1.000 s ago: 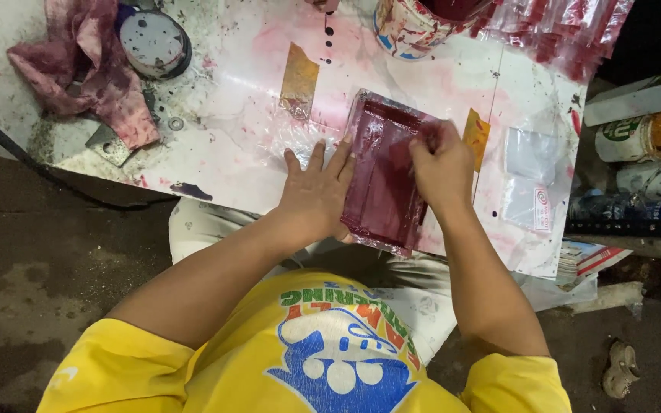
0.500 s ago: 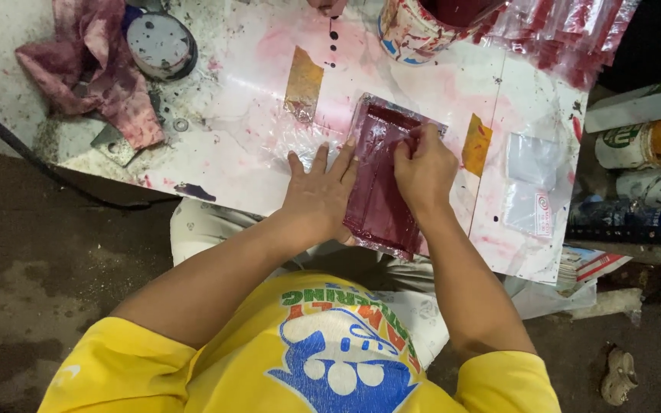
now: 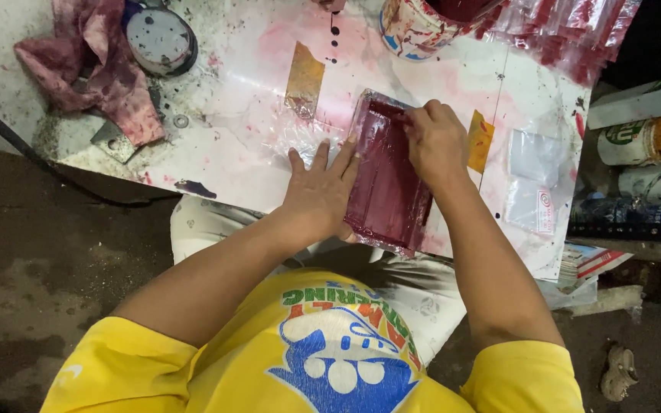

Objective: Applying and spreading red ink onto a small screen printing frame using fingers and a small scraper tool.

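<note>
The stained white table [image 3: 216, 145] carries everything; keep the red-inked screen frame [image 3: 388, 191] lying flat near its front edge, where it is now. Your left hand [image 3: 323, 191] lies flat with fingers spread on the frame's left side: press evenly so it can't creep. Your right hand [image 3: 436, 141] has its fingers curled tight at the top end; what it grips is hidden. Draw straight, with steady pressure. Paint can [image 3: 415, 27] and pink rag [image 3: 101, 69] sit well apart.

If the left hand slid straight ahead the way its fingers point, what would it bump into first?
Probably the yellow tape strip; the left hand lies flat beside the red-filled plastic bag, fingers aimed up the table.
</note>
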